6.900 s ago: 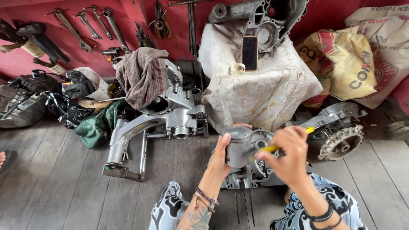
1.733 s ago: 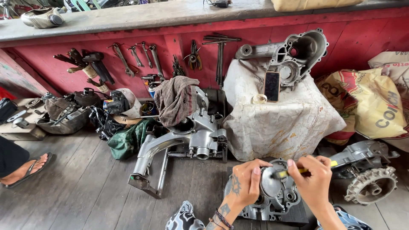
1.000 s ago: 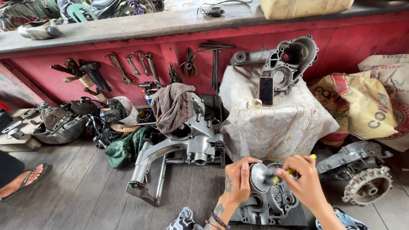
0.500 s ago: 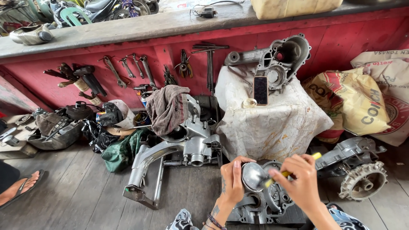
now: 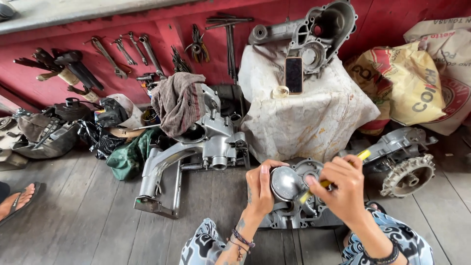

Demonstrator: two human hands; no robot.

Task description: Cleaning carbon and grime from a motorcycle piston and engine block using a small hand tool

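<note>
Piston (image 5: 284,182), a round silver part with its domed crown toward the camera, sits at lower centre of the frame, just above a grey engine case (image 5: 299,216) on the plank floor (image 5: 88,216). Left hand (image 5: 260,189) grips the piston from its left side: thumb up along the near edge, fingers curled round the rim and back, closed firmly on it. Right hand (image 5: 341,189), to the right of the piston, is closed round a yellow-handled tool (image 5: 363,155); the handle end sticks out past the knuckles toward upper right, and the working end reaches down-left to the piston's right edge. Whether the tip touches the metal cannot be told. Piston thus lies between the two hands, held by the left and met by the tool from the right.

Surroundings: a second silver engine casing (image 5: 211,142) with a brown rag (image 5: 179,100) over it lies at centre left; a cloth-draped stand (image 5: 309,118) at centre bears a dark phone (image 5: 294,75) and another casing (image 5: 319,34). Spanners (image 5: 127,49) and pliers lean on the red wall (image 5: 162,29) at upper left. Printed sacks (image 5: 422,83) fill the upper right; a sprocketed part (image 5: 407,174) lies at right. Another person's sandalled foot (image 5: 17,203) shows at the left edge.
</note>
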